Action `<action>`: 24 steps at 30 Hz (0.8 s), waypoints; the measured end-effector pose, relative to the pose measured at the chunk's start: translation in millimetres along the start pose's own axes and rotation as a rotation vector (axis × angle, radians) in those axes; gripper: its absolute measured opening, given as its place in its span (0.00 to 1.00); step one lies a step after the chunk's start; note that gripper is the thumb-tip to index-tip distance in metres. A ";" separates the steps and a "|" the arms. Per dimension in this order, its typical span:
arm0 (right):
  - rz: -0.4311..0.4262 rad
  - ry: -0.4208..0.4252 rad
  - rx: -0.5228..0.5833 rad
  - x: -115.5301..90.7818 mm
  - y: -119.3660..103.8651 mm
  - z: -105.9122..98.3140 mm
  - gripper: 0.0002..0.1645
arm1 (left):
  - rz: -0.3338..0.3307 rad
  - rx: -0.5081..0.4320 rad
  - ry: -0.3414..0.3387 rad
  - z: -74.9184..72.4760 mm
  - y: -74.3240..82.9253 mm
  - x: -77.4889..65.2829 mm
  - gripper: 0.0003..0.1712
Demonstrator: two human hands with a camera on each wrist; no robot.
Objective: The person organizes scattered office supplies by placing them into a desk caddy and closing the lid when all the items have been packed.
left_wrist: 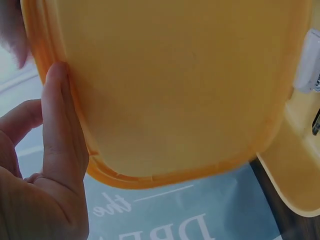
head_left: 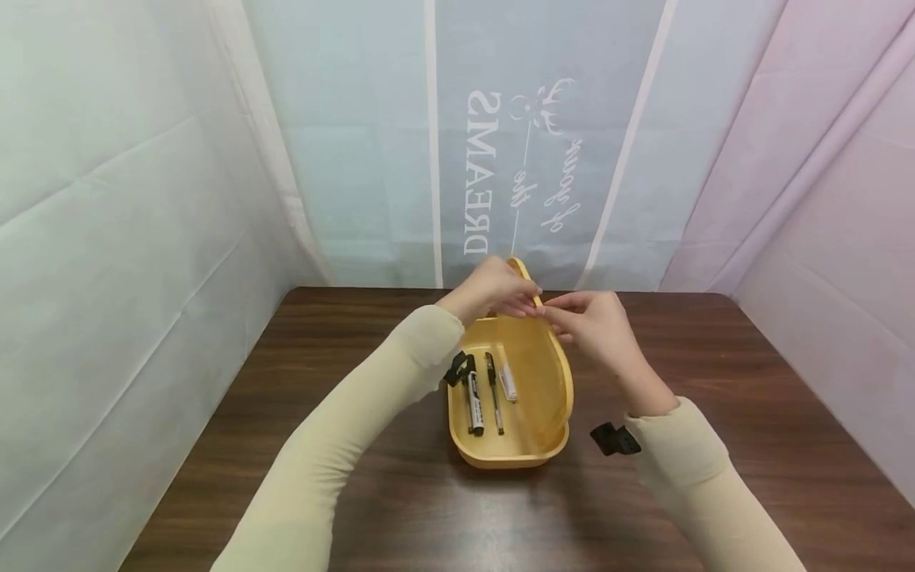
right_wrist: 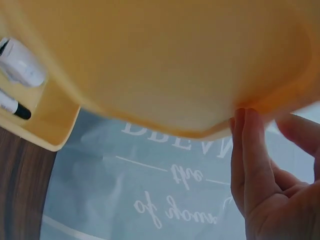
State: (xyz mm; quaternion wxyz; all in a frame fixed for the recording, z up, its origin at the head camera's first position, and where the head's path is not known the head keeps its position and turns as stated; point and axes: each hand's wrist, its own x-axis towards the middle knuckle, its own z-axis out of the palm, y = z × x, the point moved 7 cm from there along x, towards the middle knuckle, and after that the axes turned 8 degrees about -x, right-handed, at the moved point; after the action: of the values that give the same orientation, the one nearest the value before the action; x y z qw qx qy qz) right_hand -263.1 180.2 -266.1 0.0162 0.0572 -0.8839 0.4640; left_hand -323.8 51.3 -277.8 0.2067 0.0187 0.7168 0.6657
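Note:
A yellow plastic box [head_left: 507, 462] stands on the table, its yellow lid [head_left: 543, 373] raised on edge and leaning over the box's right side. My left hand [head_left: 493, 287] holds the lid's upper edge, and in the left wrist view its fingers [left_wrist: 62, 115] lie along the inner rim. From the other side my right hand [head_left: 604, 327] pinches the same edge, its fingertips [right_wrist: 252, 120] against the lid's face in the right wrist view. Inside the box lie a black-and-white marker [head_left: 476, 407], a slim pen [head_left: 495, 393] and a small white object [head_left: 508, 383].
The dark wood-grain table [head_left: 357, 445] spreads around the box. A grey-blue printed cloth [head_left: 379, 159] hangs behind it, with pale cloths at both sides. Black wrist straps [head_left: 615, 438] hang by the sleeves, the left one overlapping the box in the head view.

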 end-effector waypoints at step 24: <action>0.283 -0.441 0.459 7.0 122.4 34.4 0.19 | 0.019 -0.039 -0.038 -57.4 -15.3 -26.7 0.13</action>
State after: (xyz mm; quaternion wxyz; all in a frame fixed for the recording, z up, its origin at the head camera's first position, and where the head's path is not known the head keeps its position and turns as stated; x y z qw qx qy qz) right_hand -283.4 220.2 -385.3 -0.2527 0.0350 -0.7378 0.6249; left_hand -314.0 -12.9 -283.6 0.2141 0.0341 0.6994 0.6810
